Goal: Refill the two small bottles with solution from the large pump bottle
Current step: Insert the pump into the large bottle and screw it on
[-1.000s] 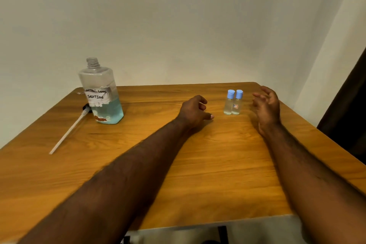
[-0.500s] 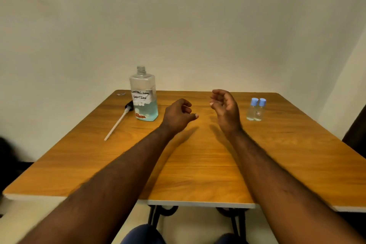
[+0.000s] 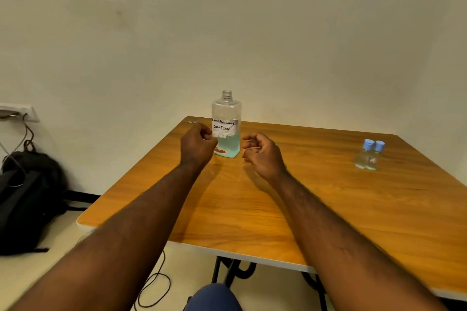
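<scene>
Large pump bottle: left hand grip curled tight, seemingly empty, just beside it; contact unclear. Right hand grip loose, empty, near other side. Bottle upright at far side of table, neck bare, about third full. Likely light, rigid, slick; take flat sides mid-body. Small bottles capped, well apart.

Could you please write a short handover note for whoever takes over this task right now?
Left hand: fingers curled, holding nothing, beside the large bottle.
Right hand: loosely curled, empty, on its other side.
Large bottle: upright, neck open, pump out of view, partly full of blue solution.
Two small bottles: together at the table's right, blue caps on.
Done: pump removed. Left: uncap, fill, recap both.
</scene>
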